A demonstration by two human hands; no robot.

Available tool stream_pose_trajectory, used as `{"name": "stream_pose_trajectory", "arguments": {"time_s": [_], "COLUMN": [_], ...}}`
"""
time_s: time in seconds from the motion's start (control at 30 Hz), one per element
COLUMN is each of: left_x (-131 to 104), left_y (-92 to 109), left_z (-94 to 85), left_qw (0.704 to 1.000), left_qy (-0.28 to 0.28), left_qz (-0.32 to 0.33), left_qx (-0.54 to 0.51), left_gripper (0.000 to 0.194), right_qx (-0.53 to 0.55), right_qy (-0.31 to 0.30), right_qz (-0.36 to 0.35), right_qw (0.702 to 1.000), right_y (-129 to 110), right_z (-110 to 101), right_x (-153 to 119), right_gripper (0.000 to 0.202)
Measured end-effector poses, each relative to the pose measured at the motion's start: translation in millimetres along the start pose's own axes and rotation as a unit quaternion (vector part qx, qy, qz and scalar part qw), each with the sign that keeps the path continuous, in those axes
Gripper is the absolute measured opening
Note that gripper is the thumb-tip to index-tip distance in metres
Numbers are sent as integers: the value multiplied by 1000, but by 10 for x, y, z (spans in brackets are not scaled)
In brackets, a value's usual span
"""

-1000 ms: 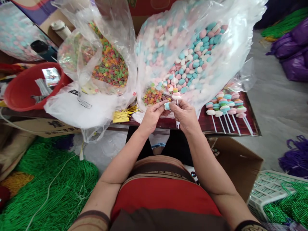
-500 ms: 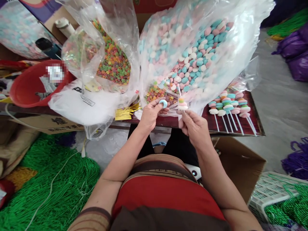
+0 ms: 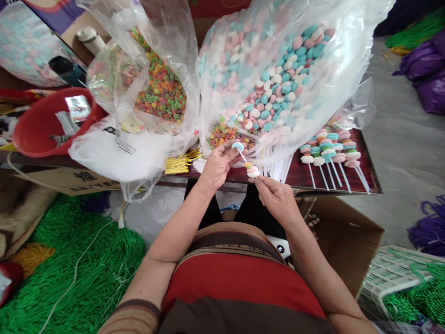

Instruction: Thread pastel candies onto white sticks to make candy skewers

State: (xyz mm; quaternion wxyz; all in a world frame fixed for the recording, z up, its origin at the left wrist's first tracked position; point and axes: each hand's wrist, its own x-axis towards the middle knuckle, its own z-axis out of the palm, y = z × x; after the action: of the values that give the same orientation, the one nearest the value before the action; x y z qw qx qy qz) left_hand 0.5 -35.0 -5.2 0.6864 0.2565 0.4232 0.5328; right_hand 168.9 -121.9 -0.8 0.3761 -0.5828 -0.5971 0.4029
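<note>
Between the thumb and fingers of my left hand (image 3: 219, 166) is a blue-and-white marshmallow (image 3: 238, 146). My right hand (image 3: 274, 192) pinches the lower part of a white stick (image 3: 243, 157). Threaded on that stick are a few candies (image 3: 252, 170), white and pink below with a yellow-orange ring above. The stick tilts up to the left, its tip at the blue marshmallow; whether it has pierced it I cannot tell. Behind my hands lie loose gummy rings (image 3: 222, 134) and a large clear bag of pastel marshmallows (image 3: 267, 97). Loose white sticks (image 3: 278, 167) lie near my right hand.
Finished-looking candy skewers (image 3: 328, 150) lie at the table's right end. Left are yellow twist ties (image 3: 179, 163), a bag of gummy rings (image 3: 163, 88) and a red basin (image 3: 34, 127). An open cardboard box (image 3: 342, 241) stands below right, green bead strands (image 3: 86, 250) below left.
My right hand has tilted the stick leftward, bringing its tip to the blue marshmallow. My left hand has turned the marshmallow to face the stick.
</note>
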Motion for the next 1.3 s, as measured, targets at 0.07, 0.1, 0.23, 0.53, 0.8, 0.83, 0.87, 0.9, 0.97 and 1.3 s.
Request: {"name": "stream_pose_trajectory", "arguments": {"time_s": [0.07,0.1,0.23,0.53,0.8,0.83,0.87,0.9,0.97,1.3], "left_x": [7,6,-39,-177,-226,-200,-160,-104,51,779], "left_y": [-39,-56,-93,-139,-173,-147,-109,-60,52,-39], "left_z": [-28,-38,-36,63,55,36,14,-8,-38,168], "left_qw": [998,995,967,936,926,932,938,943,937,677], "left_qy": [-4,-4,26,30,-89,-91,-82,-62,-7,-85], "left_qz": [45,72,161,198,173,159,151,152,178,226], "left_qx": [38,68,197,288,324,313,300,290,300,695], "left_gripper": [20,19,17,28,42,42,41,40,34,12], "right_qx": [-11,-15,-14,84,277,298,317,332,345,361], "right_qy": [-2,-3,8,14,-6,0,15,40,90,125], "right_qz": [-2,-3,0,57,165,168,165,159,145,137], "right_qw": [1000,1000,1000,995,947,940,934,929,923,914], "right_y": [-11,-21,-65,-110,139,172,198,216,228,192], "right_z": [-32,-48,-80,114,249,219,177,127,21,-50], "right_x": [6,11,31,73,207,203,198,193,187,175], "right_gripper": [32,32,30,32,50,51,51,50,46,47]}}
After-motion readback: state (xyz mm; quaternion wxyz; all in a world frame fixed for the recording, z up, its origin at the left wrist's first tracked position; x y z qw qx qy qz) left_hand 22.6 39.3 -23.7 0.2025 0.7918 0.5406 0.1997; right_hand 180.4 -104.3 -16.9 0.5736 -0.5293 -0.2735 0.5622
